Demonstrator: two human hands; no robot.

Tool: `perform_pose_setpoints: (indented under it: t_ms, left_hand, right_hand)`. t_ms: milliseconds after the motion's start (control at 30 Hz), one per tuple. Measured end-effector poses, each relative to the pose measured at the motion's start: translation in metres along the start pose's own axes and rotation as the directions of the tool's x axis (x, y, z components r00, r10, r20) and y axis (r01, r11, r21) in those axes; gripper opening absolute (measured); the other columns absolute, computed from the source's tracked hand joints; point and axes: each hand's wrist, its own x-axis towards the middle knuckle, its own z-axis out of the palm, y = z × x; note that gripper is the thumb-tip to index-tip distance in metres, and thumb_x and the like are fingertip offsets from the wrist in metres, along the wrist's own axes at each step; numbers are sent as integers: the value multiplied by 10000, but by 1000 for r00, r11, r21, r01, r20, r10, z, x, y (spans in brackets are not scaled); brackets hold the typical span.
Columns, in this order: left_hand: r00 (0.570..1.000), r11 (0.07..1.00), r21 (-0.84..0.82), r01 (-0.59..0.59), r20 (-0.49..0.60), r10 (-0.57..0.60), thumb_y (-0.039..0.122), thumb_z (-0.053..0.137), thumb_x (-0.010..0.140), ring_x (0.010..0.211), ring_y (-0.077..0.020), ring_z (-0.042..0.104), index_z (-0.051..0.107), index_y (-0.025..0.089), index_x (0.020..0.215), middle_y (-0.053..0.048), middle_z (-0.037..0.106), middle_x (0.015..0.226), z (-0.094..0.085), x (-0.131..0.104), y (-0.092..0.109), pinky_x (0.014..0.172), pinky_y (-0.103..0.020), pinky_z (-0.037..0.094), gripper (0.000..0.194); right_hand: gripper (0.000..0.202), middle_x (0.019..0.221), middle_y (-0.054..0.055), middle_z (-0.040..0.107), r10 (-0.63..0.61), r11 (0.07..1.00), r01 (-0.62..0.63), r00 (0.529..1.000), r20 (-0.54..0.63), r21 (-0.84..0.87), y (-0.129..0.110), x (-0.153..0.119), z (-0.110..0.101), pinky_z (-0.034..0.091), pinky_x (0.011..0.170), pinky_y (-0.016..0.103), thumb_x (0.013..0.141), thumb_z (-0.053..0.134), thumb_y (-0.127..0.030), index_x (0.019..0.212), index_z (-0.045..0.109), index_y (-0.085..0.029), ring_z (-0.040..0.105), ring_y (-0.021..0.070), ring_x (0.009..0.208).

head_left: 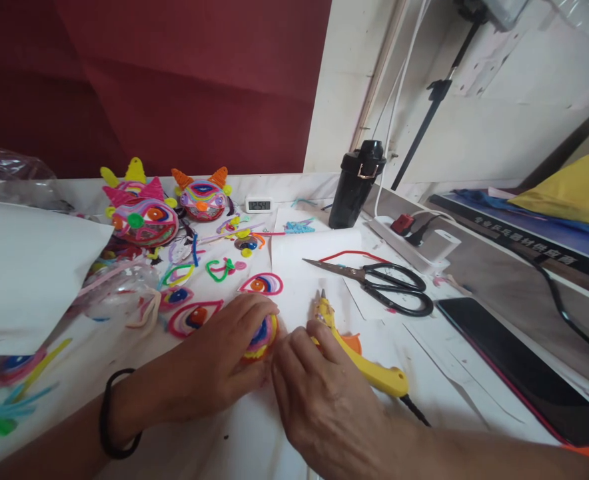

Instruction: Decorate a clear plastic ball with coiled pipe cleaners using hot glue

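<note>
My left hand [224, 350], with a black band at the wrist, is wrapped round a round craft piece [263, 335] in blue, pink and yellow. Close against it on the right, my right hand [314, 380] has its fingers curled and pressed together at the piece's edge; whatever they hold is hidden. Just beyond the right hand lies a yellow hot tool [382, 375] with two metal tips, beside an orange piece [353, 343]. Pink-rimmed eye shapes [194, 319] lie beyond my left hand.
Black-handled scissors [394, 283] and a red pipe cleaner lie on white paper. A phone [514, 367] is at the right. Farther back stand a black bottle [354, 187], a power strip [409, 243], a small clock [258, 205] and decorated round heads [147, 223]. White sheets [29, 273] are at the left.
</note>
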Motion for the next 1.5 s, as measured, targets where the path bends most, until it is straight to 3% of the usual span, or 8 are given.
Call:
perform_pose_setpoints:
  t_ms: [133, 300, 467, 567, 800, 1033, 1267, 1500]
  left_hand:
    - [1000, 1000, -15, 9, 15, -8, 202, 519, 906, 1382, -325, 421, 451, 190, 1253, -153, 496, 1406, 0, -1, 2, 1152, -536, 365, 354]
    - [992, 991, -53, 119, 38, -117, 252, 575, 835, 1466, -390, 341, 342, 154, 1456, -206, 389, 1571, -3, -2, 1, 1177, -608, 318, 670]
    - [982, 970, -163, 180, 83, -168, 213, 678, 738, 1456, -362, 402, 339, 206, 1508, -140, 430, 1587, -17, -3, -9, 1178, -496, 368, 841]
    - [983, 965, -200, 168, 106, -149, 238, 695, 765, 1489, -337, 356, 375, 190, 1485, -137, 447, 1580, -24, -3, -12, 1195, -455, 342, 790]
    - [988, 959, -240, 150, 77, -135, 305, 717, 786, 1339, -328, 540, 465, 201, 1384, -120, 609, 1411, -26, -4, -3, 1082, -454, 461, 658]
    - [985, 964, -207, 169, 20, -169, 280, 655, 789, 1114, -269, 676, 489, 199, 1326, -97, 697, 1246, -22, -8, 9, 947, -401, 550, 569]
    - [963, 968, -107, 228, -118, -240, 278, 632, 832, 1373, -347, 485, 397, 194, 1424, -176, 523, 1495, -1, -26, 11, 1134, -540, 381, 642]
    - [983, 993, -62, 99, -152, -107, 370, 645, 867, 1378, -352, 434, 448, 210, 1406, -158, 493, 1466, 14, -31, -15, 1170, -557, 325, 596]
  right_hand:
    - [284, 732, 119, 708, -26, 1000, 27, 1000, -13, 12, -2, -3, 4, 330, 863, 478, 857, 515, -43, 842, 795, -86, 491, 299, 734]
    - [295, 803, 147, 748, -26, 999, 27, 999, -41, 22, -3, -7, 6, 314, 929, 506, 848, 506, -11, 902, 792, -60, 542, 321, 784]
    - [209, 814, 154, 767, -46, 998, 44, 998, -47, -46, -3, -5, 3, 320, 938, 511, 811, 614, -76, 900, 803, -62, 554, 331, 803]
    - [181, 815, 160, 772, -81, 994, 79, 996, -27, -78, -4, -4, 1, 336, 922, 519, 759, 688, -106, 886, 805, -55, 560, 332, 804]
    - [235, 809, 180, 771, -184, 974, 200, 972, 145, -104, -5, -2, 0, 404, 870, 567, 844, 745, -265, 922, 795, -49, 605, 361, 847]
    - [155, 843, 166, 749, -154, 981, 168, 979, 134, -101, 2, -4, -4, 410, 894, 557, 795, 766, -144, 919, 774, -52, 586, 323, 827]
    - [91, 906, 120, 723, -180, 981, 186, 979, 99, -51, 13, -7, -4, 432, 869, 490, 883, 662, -94, 931, 739, -95, 568, 295, 840]
    - [50, 821, 80, 673, -180, 983, 182, 980, 87, -9, 18, -4, -3, 438, 731, 429, 906, 641, -80, 904, 683, -108, 557, 262, 770]
